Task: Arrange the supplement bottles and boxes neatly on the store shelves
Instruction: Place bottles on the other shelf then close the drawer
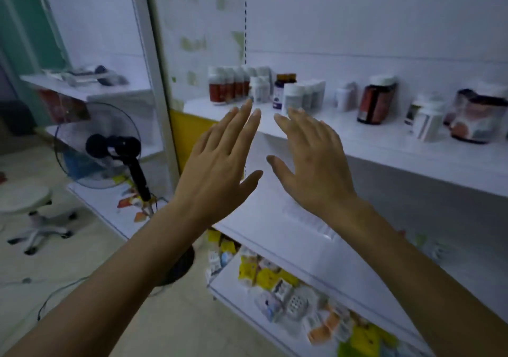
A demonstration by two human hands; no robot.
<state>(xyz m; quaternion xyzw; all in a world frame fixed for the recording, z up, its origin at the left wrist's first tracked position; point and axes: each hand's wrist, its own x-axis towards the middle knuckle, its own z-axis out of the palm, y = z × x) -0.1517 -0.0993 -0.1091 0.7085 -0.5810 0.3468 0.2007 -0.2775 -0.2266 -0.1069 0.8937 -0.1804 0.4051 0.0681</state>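
Both hands are raised side by side, backs to the camera, before the front edge of the upper shelf (357, 139), and neither holds anything. The left hand (220, 158) has its fingers (254, 117) straight and lying close together with the thumb spread out to the side; the right hand (313, 158) has its fingers (283, 121) slightly parted and its thumb out toward the left hand. The fingertips reach up to the shelf's front edge, just below the nearest bottles, but touch none of them.

The supplement bottles stand upright on that shelf. Just above the left fingertips is a row of red-brown bottles with white caps (225, 87); beside them are small white bottles (259, 88), a dark bottle with a purple-and-white label (283, 91) and a row of white bottles (302, 94) just above the right fingertips. Further right, well apart from the hands, stand a large dark amber bottle (375, 101), a white bottle (427, 121) and wrapped dark jars (475, 117).

The whole view is blurred, so no label can be read. The lower shelf (228, 290) carries a jumble of small packets (277, 282) whose kinds cannot be made out, and the forearms cover part of the middle shelf.
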